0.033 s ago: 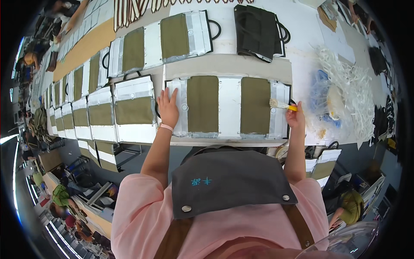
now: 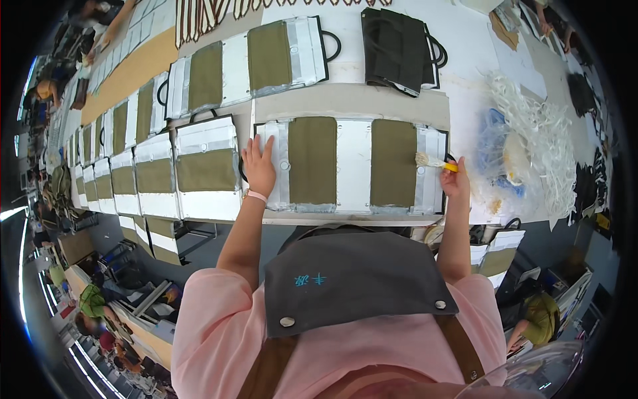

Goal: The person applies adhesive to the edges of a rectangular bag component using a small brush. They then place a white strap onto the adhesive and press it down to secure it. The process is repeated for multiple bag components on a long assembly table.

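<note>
Flat on the table before me lies an opened-out bag panel, white with two olive-green fabric strips, grey edges, round snaps and black handles at its ends. My left hand rests on its left edge with the fingers stretched out. In my right hand, at the panel's right edge, is a brush with a yellow handle and pale bristles. The bristle tip is over the boundary between the right olive strip and the grey edge band; whether it touches the surface I cannot tell.
Similar panels lie in overlapping rows to the left, with another panel behind. A folded dark bag is at the far right. Tangled white strips and clear plastic with blue bits cover the table's right side. Other people work around.
</note>
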Available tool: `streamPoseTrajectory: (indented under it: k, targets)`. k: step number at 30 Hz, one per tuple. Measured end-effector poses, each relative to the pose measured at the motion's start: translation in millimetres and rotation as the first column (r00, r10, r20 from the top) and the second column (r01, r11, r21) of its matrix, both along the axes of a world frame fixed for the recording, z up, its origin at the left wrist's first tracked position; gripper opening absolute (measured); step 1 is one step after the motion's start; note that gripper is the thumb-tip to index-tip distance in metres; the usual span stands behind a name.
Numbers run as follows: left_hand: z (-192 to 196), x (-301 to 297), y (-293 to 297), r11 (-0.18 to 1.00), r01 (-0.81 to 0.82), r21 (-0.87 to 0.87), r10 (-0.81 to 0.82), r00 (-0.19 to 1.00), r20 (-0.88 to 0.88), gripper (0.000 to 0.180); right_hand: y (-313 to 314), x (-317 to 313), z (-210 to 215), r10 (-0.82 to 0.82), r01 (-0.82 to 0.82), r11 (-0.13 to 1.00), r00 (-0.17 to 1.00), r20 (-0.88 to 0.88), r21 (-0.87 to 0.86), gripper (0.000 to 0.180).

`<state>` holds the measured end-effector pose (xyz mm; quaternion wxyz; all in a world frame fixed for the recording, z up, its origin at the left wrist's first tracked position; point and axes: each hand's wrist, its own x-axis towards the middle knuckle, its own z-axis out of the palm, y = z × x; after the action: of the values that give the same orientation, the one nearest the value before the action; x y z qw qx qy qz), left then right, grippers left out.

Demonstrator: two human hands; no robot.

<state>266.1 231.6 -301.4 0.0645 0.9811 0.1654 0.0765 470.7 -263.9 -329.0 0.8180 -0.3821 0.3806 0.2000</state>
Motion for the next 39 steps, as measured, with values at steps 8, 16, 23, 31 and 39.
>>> streamPoseTrajectory:
  k: [8, 16, 23, 31, 39]
  targets:
    - [3.0, 18.3, 5.5, 0.998, 0.055, 0.010, -0.055, 0.998, 0.028, 0.047, 52.2, 0.5, 50.9, 0.204, -0.242, 0.959, 0.950, 0.235, 0.148, 0.038]
    - [-1.3, 11.3, -14.8, 0.998, 0.046, -0.034, -0.045, 0.999, 0.013, 0.049, 263.1, -18.0, 94.3, 0.637, -0.604, 0.760, 0.619, 0.460, -0.240, 0.019]
    - [-11.3, 9.1, -13.9, 0.998, 0.038, -0.049, -0.037, 0.999, 0.019, 0.055, 396.0, -47.6, 79.6, 0.882, -0.380, 0.411, -0.065, 0.467, -0.829, 0.011]
    - [-15.2, 5.8, -11.9, 0.990, 0.024, -0.142, -0.014, 0.997, 0.072, 0.052, 398.7, -66.0, 77.9, 0.867, -0.185, 0.445, -0.156, 0.473, -0.876, 0.012]
    - [-15.0, 5.1, -11.7, 0.989, 0.026, -0.146, -0.015, 0.997, 0.080, 0.053, 392.7, -63.3, 91.0, 0.929, -0.161, 0.285, -0.194, 0.314, -0.945, 0.015]
